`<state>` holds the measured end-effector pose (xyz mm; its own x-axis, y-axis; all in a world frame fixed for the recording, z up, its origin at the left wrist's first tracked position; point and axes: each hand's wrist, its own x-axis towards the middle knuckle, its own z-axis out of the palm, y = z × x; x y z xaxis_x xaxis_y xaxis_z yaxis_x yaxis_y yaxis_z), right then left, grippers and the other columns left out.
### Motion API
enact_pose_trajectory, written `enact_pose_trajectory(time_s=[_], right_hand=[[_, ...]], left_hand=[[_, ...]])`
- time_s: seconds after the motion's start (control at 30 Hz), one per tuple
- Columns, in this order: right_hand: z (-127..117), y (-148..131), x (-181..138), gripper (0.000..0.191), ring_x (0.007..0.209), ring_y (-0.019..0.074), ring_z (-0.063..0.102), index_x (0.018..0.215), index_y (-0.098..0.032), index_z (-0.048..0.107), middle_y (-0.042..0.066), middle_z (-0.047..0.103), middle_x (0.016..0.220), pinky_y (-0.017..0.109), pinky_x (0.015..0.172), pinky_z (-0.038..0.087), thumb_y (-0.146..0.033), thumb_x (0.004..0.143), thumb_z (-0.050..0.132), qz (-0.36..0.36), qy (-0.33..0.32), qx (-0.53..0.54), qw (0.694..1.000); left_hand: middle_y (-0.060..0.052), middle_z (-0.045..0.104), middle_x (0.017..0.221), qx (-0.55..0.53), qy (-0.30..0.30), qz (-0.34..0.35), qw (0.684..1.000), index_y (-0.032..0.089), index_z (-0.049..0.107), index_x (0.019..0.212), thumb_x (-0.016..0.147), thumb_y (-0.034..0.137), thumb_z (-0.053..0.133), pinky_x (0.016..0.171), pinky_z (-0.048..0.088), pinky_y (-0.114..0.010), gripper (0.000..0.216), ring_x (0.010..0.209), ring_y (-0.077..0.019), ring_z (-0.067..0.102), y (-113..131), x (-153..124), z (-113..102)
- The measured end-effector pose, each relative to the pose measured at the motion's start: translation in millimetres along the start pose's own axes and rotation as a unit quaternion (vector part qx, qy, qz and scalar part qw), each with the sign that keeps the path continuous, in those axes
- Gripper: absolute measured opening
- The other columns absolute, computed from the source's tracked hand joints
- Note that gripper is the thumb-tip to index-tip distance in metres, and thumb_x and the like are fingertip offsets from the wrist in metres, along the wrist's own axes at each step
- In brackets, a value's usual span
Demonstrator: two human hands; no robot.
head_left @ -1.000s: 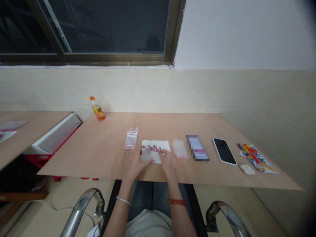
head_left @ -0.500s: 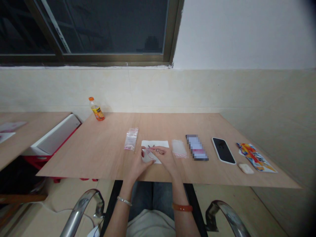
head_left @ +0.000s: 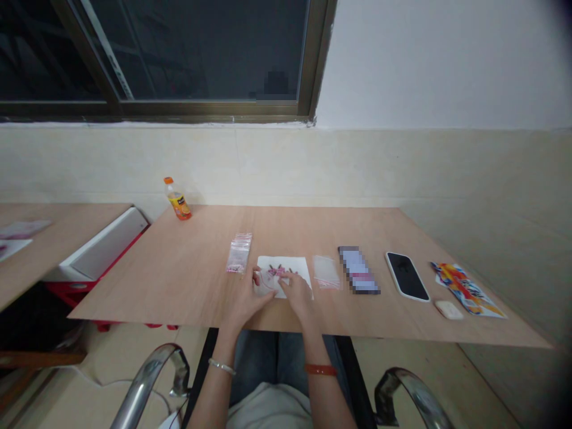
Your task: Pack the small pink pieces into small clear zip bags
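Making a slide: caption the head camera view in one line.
Left hand and right hand at small pink items on a white sheet, between two clear bags.

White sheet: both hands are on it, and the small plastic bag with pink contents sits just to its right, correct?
Not quite: the head view shows the plastic bag with pink contents to the left of the white sheet, not to its right. The rest stands: the left hand and the right hand are both on the sheet.
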<state>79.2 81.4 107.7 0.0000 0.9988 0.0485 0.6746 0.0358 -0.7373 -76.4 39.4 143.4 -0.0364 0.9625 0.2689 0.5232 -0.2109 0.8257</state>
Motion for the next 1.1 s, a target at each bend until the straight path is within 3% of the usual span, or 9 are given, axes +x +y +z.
enact_pose_trajectory(time_s=[0.2,0.37,0.53,0.67,0.8,0.97,1.1], right_hand=[[7,2,-2,0.025,0.090,0.0223,0.063,0.102,-0.025,0.066,0.006,0.069,0.100,0.030,0.073,0.045,-0.024,0.079,0.056,0.001,0.007,-0.040,0.999],[7,2,-1,0.017,0.079,0.0212,0.064,0.089,-0.024,0.068,0.006,0.070,0.086,0.027,0.063,0.043,-0.026,0.079,0.054,0.023,0.010,-0.052,0.998],[-3,-8,0,0.025,0.065,0.0178,0.059,0.085,-0.020,0.068,0.005,0.066,0.074,0.024,0.054,0.039,-0.038,0.079,0.052,0.011,0.063,0.098,0.993],[-28,-30,-4,0.031,0.045,0.0106,0.037,0.084,-0.015,0.067,-0.006,0.040,0.048,0.022,0.044,0.027,-0.042,0.076,0.055,-0.023,0.120,0.238,0.963],[-48,-51,-13,0.029,0.045,0.0080,0.024,0.083,-0.014,0.068,-0.008,0.023,0.049,0.022,0.044,0.020,-0.040,0.075,0.059,-0.074,0.110,0.300,0.945],[-40,-58,-16,0.029,0.046,0.0072,0.026,0.082,-0.014,0.070,-0.007,0.035,0.048,0.022,0.044,0.020,-0.040,0.073,0.062,-0.103,0.025,0.282,0.954],[-32,-50,-11,0.031,0.045,0.0079,0.033,0.084,-0.014,0.071,-0.005,0.044,0.048,0.021,0.044,0.024,-0.042,0.074,0.059,-0.095,0.026,0.251,0.963]], left_hand=[[0.002,0.052,0.079,0.044,-0.022,-0.005,0.999,0.020,0.049,0.104,0.066,0.032,0.067,0.065,0.042,-0.026,0.043,0.070,-0.0138,0.052,5,0,-10],[0.000,0.056,0.084,0.069,-0.020,0.008,0.997,0.021,0.053,0.101,0.066,0.033,0.068,0.069,0.042,-0.027,0.039,0.077,-0.0160,0.054,12,1,-17],[-0.001,0.058,0.083,0.084,-0.015,0.012,0.996,0.020,0.056,0.098,0.067,0.035,0.069,0.069,0.042,-0.028,0.037,0.076,-0.0167,0.054,13,2,-18],[-0.001,0.059,0.082,0.072,0.006,0.005,0.997,0.020,0.057,0.099,0.065,0.041,0.069,0.068,0.042,-0.027,0.041,0.075,-0.0168,0.054,10,2,-15],[0.001,0.054,0.071,0.048,0.005,-0.024,0.999,0.019,0.056,0.101,0.065,0.044,0.068,0.061,0.040,-0.025,0.045,0.065,-0.0148,0.052,9,2,-12],[0.006,0.044,0.062,0.039,-0.001,-0.040,0.998,0.017,0.056,0.103,0.064,0.044,0.068,0.055,0.035,-0.022,0.049,0.057,-0.0118,0.045,11,2,-10],[0.007,0.040,0.060,0.029,-0.008,-0.051,0.998,0.017,0.056,0.104,0.065,0.044,0.067,0.053,0.032,-0.022,0.049,0.055,-0.0110,0.042,9,2,-10]])
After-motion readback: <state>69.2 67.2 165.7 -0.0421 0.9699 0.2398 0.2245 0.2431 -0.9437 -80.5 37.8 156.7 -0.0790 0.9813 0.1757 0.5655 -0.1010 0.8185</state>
